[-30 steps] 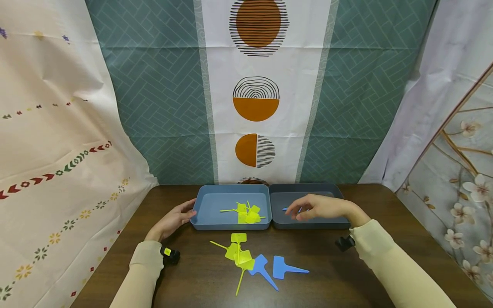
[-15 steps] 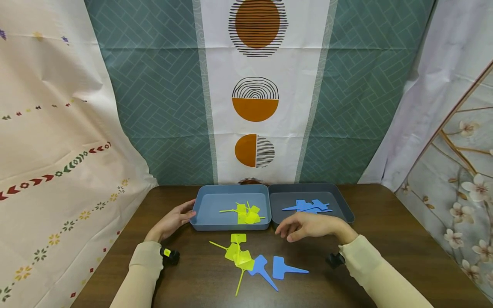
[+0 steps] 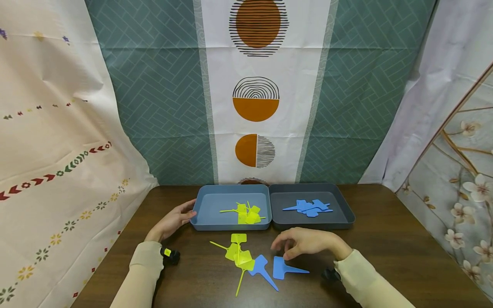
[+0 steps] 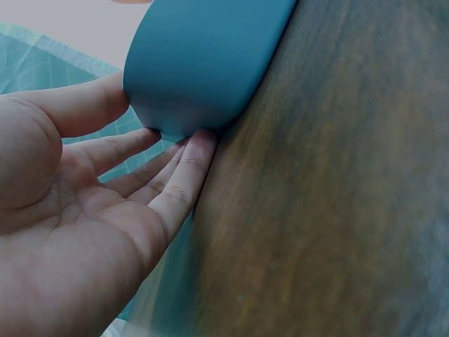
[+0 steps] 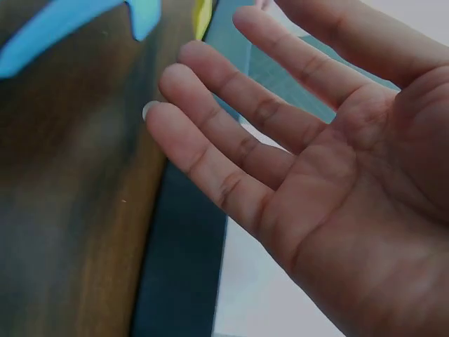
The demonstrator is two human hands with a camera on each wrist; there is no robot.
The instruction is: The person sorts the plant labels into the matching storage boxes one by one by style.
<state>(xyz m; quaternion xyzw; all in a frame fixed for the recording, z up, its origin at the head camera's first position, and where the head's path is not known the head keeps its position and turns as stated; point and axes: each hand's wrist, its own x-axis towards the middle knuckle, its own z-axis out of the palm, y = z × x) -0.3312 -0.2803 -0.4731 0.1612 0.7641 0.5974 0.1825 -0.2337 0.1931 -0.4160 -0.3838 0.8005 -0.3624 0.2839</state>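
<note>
My left hand (image 3: 173,220) touches the left wall of a blue-grey tray (image 3: 213,203); in the left wrist view its fingertips and thumb rest against the tray's rounded corner. Bare-palmed and holding nothing, my right hand (image 3: 310,243) hovers just above a blue T-shaped plant label (image 3: 280,269) on the table. Its fingers (image 5: 210,168) are loosely extended in the right wrist view. Left of that label lies a second blue label (image 3: 262,268), partly under a cluster of yellow tags (image 3: 242,257) with thin stems.
Several yellow tags (image 3: 249,214) lie inside the blue-grey tray. Beside it stands a dark grey tray (image 3: 340,220) with several blue labels (image 3: 308,207) piled in it. Both trays sit at the back of the brown wooden table (image 3: 204,282), before a patterned curtain (image 3: 161,107).
My right hand has come from over the dark grey tray back toward me, down to the blue label on the table. The pile of blue labels is uncovered. My left hand stays put.
</note>
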